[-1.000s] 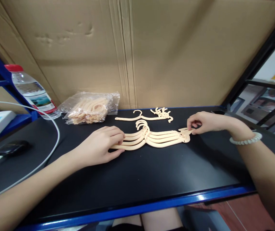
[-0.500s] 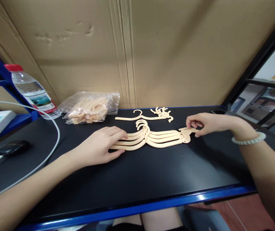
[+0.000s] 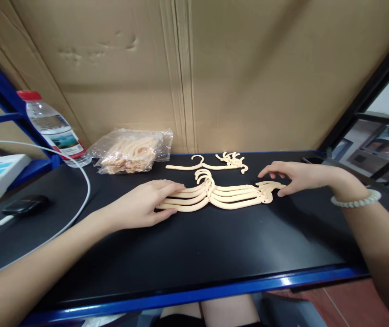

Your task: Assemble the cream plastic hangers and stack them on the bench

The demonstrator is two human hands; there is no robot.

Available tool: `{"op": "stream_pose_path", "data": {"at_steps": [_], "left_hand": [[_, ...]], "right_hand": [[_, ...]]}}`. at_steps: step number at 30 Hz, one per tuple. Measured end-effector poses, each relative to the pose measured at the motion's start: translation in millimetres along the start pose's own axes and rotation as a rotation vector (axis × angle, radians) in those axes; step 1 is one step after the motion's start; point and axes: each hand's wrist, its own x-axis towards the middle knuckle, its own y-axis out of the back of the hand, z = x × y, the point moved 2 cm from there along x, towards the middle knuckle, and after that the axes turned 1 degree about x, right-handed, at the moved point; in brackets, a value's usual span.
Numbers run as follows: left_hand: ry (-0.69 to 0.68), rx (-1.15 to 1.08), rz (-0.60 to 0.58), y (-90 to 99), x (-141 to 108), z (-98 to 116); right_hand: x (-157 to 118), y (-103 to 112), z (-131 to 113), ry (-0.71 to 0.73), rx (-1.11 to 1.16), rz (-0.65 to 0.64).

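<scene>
Several cream clothes hangers [image 3: 194, 200] lie overlapped in a row on the black tabletop, their hooks bunched at the middle. My left hand [image 3: 147, 202] is closed around their left ends, thumb at the near side and fingers over the far side. Flat, shaped cream pieces [image 3: 268, 190] sit at the hangers' right ends. Beside them my right hand [image 3: 288, 177] is open, thumb and fingers apart, with the thumb close to the tip of one piece; I cannot tell whether it touches.
Behind lies a single hanger [image 3: 184, 167], with small cream hooks [image 3: 232, 160] at its right end. A clear plastic bag [image 3: 129, 152] of cream parts and a water bottle [image 3: 56, 129] stand at the back left. A white cable [image 3: 87, 190] loops near my left forearm.
My right hand's fingers have spread and lifted away from the shaped pieces. My left hand stays on the hangers. The whole view has shifted slightly.
</scene>
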Motion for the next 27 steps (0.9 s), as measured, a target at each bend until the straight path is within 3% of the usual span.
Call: {"op": "stream_pose_path", "data": {"at_steps": [18, 27], "left_hand": [[-0.023, -0.021, -0.038, -6.2, 1.5, -0.7], [-0.032, -0.044, 0.024, -8.8, 3.1, 0.0]], "right_hand": [[12.5, -4.4, -3.8, 0.081, 0.011, -0.044], [14.9, -3.9, 2.9, 0.035, 0.048, -0.003]]}}
